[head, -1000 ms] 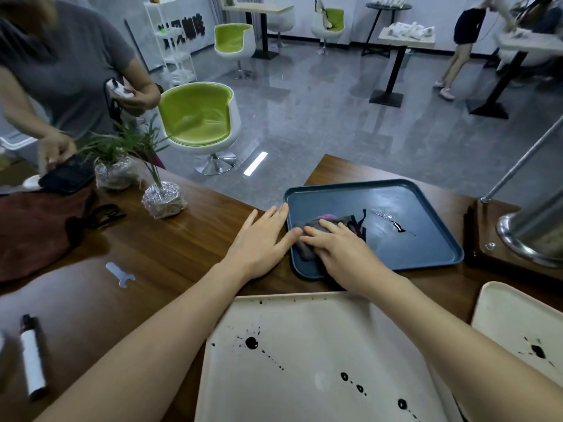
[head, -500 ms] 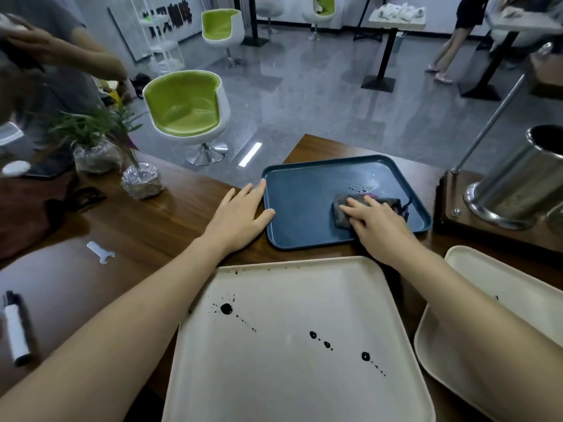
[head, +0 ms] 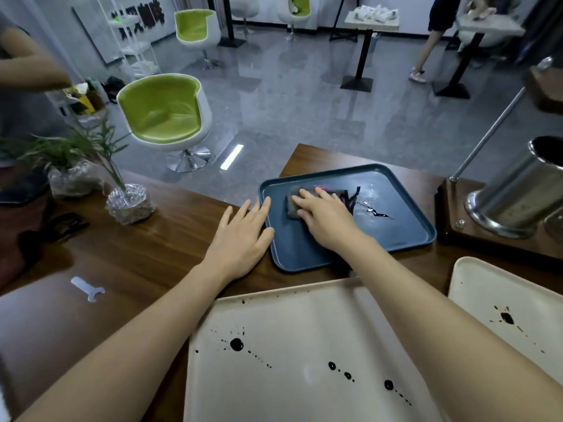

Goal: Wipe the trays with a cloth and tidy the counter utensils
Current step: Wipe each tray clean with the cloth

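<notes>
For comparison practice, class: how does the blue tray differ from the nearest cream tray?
The blue tray is dark and farther off; the cream tray is pale and nearest. The blue tray bears a smeared streak and a cloth under the right hand; the cream tray shows separate round black drops, no cloth. Both lie flat on the counter, rimmed and stained.

1. Open counter (head: 146, 254) lies left of the blue tray (head: 402, 236), with a white tool (head: 87, 288) on it.
2. A steel canister (head: 515, 193) and slanted rod (head: 489, 134) block my right.
3. The near cream tray (head: 289, 324) and right cream tray (head: 487, 287) crowd the near edge.
4. A foil-wrapped plant pot (head: 129, 202) stands far left.
</notes>
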Demonstrator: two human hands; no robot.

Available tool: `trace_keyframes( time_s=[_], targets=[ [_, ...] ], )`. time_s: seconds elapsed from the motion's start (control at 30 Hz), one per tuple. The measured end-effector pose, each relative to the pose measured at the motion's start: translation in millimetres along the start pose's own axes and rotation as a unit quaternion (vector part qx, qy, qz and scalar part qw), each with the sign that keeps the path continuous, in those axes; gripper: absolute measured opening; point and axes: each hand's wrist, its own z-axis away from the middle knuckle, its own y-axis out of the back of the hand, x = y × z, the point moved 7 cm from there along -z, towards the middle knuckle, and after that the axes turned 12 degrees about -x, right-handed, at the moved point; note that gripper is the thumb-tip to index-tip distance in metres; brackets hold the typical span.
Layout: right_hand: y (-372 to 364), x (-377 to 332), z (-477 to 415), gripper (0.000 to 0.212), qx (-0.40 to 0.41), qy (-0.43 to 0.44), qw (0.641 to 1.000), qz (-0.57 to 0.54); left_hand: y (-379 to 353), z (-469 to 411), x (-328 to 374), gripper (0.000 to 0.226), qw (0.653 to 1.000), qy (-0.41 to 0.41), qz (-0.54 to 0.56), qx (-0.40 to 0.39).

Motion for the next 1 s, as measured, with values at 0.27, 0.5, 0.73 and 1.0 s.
trace_keyframes(
  time_s=[0.27,0.5,0.73,1.0],
  targets=[
    [-6,-34,-1,0.04,0.03,0.026,0.999,0.007,-1,-1,0,0.065,1.0,-0.001,-0.004,-0.002],
    [-10,9,68,0.036,-0.025,0.015,0.998,-0.053,1,2,1,0.064,1.0,0.004,0.01,-0.007],
    [2,5,79,0.032,0.035,-0.025,0.999,0.026,0,-1,1,0.064,1.0,0.01,-0.003,-0.002],
    [-15,-16,91,0.038,-0.019,0.043,0.999,-0.013,0,-4,-2,0.064,1.0,0.015,-0.002,-0.012]
  ],
)
